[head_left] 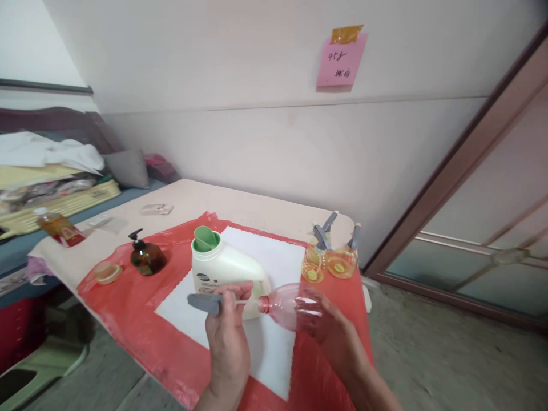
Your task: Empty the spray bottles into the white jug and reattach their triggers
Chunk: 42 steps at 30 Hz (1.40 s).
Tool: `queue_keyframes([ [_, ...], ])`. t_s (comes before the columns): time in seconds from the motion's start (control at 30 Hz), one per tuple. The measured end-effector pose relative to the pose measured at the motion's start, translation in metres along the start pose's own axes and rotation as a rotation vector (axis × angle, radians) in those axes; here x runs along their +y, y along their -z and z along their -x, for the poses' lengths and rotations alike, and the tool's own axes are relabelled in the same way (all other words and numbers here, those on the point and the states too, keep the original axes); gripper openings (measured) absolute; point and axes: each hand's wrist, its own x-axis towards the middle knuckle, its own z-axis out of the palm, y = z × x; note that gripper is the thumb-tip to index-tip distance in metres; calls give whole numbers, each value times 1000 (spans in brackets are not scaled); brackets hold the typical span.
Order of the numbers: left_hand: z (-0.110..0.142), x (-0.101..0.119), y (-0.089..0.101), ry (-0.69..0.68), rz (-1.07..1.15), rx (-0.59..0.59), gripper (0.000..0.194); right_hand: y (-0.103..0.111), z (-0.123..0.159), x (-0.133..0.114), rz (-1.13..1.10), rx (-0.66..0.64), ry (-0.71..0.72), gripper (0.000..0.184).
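My right hand [336, 337] grips a clear pinkish empty spray bottle [289, 305], held on its side above the table. My left hand [226, 337] pinches the grey spray head [205, 302], pulled a little way out of the bottle's neck with its thin tube showing between. Just behind them stands a white detergent jug [225, 271] with a green funnel [205, 238] in its mouth. The jug rests on a white cloth [278, 260] over a red sheet [128, 297].
Two filled yellow spray bottles [327, 260] stand at the far right of the table. A brown pump bottle [146, 256] and a small lid [107, 272] sit to the left. An orange bottle [55, 226] lies at the table's left end. A bed with piled linen [51, 165] lies beyond.
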Motion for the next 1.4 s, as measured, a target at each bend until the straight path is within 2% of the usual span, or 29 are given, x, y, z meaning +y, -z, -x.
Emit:
queue_keyframes([
  [0.1,8,-9,-4,103,-58,-95,42,-9,7,7,6,-53,8,41],
  [0.2,11,-11,-8,155,-27,-102,42,-16,14,7,0,-62,43,49],
  [0.43,14,-10,-13,149,42,-85,38,-20,20,0,31,-54,109,54],
  [0.7,14,-9,-9,56,-26,-57,43,-27,25,14,-116,-85,23,49],
  [0.87,15,-6,-9,44,10,-30,44,-32,29,16,-118,-74,35,51],
  [1.1,13,-4,-8,60,-16,-99,32,-26,26,7,-5,-65,72,63],
  [1.27,13,-4,-5,52,-27,-152,29,-19,23,12,63,-58,-8,54],
  [1.33,14,-4,-4,45,-55,-177,28,-19,22,19,67,-9,-101,53],
  [1.4,14,-4,-3,35,-106,-182,28,-20,22,24,71,40,-210,60],
])
